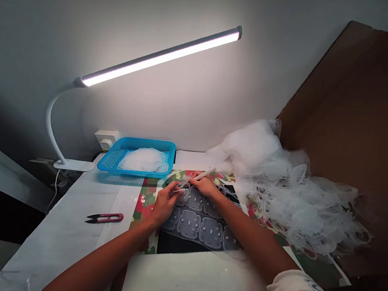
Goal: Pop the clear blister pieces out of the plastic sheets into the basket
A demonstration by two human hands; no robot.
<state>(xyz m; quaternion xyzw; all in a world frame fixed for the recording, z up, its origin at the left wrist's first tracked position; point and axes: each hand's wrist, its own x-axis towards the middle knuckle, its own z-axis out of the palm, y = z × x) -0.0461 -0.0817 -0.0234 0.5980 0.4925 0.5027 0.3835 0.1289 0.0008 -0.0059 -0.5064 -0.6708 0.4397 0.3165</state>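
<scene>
A strip of sheer white fabric (188,225) with rows of rounded square motifs and small white bits lies over a black surface (177,247). At its far left corner my left hand (166,203) is closed, its fingertips pinching the sheer edge. My right hand (204,184) grips a slim white pen-like tool (208,171), which slants up and to the right. The tool's tip is too small to make out, close to my left fingertips. Loose white threads trail beside my right hand.
A blue basket (133,172) holding white sheer pieces (143,160) stands at the back. Red-handled thread snips (104,218) lie left. A big tangled heap of white netting (292,191) sits right, against a brown cardboard panel (349,133). A lit lamp (164,58) reaches overhead.
</scene>
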